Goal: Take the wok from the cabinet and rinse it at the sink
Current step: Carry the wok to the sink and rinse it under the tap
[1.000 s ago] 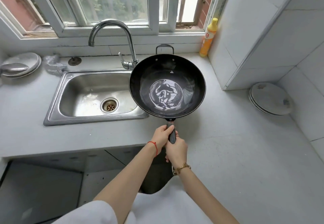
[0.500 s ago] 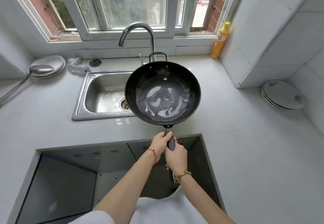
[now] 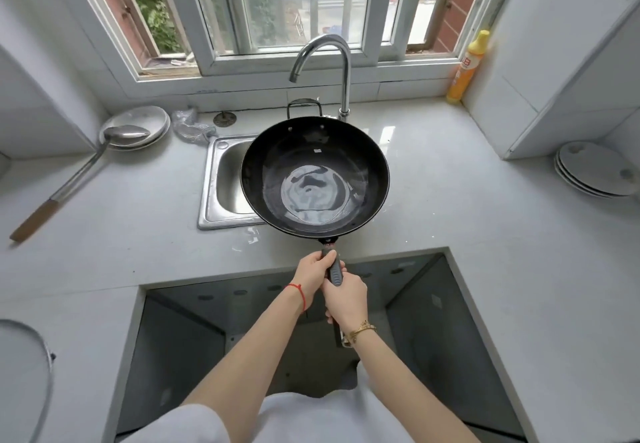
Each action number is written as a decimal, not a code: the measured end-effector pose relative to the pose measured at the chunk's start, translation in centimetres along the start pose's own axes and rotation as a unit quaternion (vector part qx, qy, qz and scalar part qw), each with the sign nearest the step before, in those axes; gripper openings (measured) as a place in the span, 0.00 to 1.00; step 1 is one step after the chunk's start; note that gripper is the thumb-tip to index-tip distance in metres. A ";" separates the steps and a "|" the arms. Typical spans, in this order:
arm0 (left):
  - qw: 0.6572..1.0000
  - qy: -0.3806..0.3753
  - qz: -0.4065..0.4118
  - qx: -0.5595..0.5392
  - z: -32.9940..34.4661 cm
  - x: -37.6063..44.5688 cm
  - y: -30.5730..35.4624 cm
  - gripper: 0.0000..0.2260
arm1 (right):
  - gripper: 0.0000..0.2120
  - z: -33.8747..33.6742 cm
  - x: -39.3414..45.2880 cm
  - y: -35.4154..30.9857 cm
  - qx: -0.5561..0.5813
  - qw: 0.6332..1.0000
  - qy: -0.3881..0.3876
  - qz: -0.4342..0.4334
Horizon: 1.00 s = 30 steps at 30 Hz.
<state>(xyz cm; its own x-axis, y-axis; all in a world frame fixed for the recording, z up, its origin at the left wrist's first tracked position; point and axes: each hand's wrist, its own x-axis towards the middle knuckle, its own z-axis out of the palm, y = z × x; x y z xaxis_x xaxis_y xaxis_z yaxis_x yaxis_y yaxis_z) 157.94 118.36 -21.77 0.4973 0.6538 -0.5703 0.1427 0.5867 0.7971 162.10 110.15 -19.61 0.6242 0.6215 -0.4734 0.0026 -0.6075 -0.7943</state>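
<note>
A black wok (image 3: 315,151) with a pool of water in its bottom is held level over the right part of the steel sink (image 3: 221,179). Its long dark handle (image 3: 335,273) points toward me. My left hand (image 3: 311,274) grips the handle nearer the pan, and my right hand (image 3: 346,299) grips it just behind. The chrome faucet (image 3: 343,72) arches behind the wok, spout over the sink, with no water running. Much of the sink basin is hidden under the wok.
A stack of metal plates (image 3: 138,120) with a long ladle (image 3: 69,183) lies left of the sink. White plates (image 3: 592,172) sit at the right wall, a yellow bottle (image 3: 465,68) on the back ledge. An open dark recess (image 3: 311,338) cuts the counter before me. A lid rim (image 3: 45,366) shows at bottom left.
The wok has shifted left from over the counter to over the sink's right part, still held in both hands. The view has pulled back, showing more counter.
</note>
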 end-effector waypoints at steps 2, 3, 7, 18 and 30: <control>1.000 0.005 0.001 -0.001 -1.4 0.2 0.5 0.08 | 0.11 1.2 0.2 -0.7 -0.004 1.000 -0.006 -0.003; 1.000 0.008 0.002 -0.003 -2.0 0.3 0.7 0.08 | 0.11 1.6 0.3 -1.1 -0.006 1.000 -0.011 -0.005; 1.000 0.019 -0.001 -0.020 -4.1 1.5 1.9 0.07 | 0.10 3.3 1.3 -2.7 -0.022 0.999 -0.031 -0.020; 0.997 0.056 -0.012 -0.051 -7.6 7.5 5.3 0.07 | 0.08 7.6 8.0 -6.0 -0.048 0.997 -0.059 -0.022; 0.997 0.069 -0.026 -0.039 -7.6 11.2 5.1 0.07 | 0.07 8.3 11.8 -5.5 -0.072 0.995 -0.059 -0.029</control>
<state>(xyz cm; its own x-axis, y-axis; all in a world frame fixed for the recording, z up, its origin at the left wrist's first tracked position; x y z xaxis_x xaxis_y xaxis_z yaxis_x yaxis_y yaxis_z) 157.72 132.36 -25.61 0.3683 0.6775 -0.6367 0.0953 0.6537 0.7507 162.91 124.89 -24.02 0.5230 0.7070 -0.4761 0.1541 -0.6278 -0.7630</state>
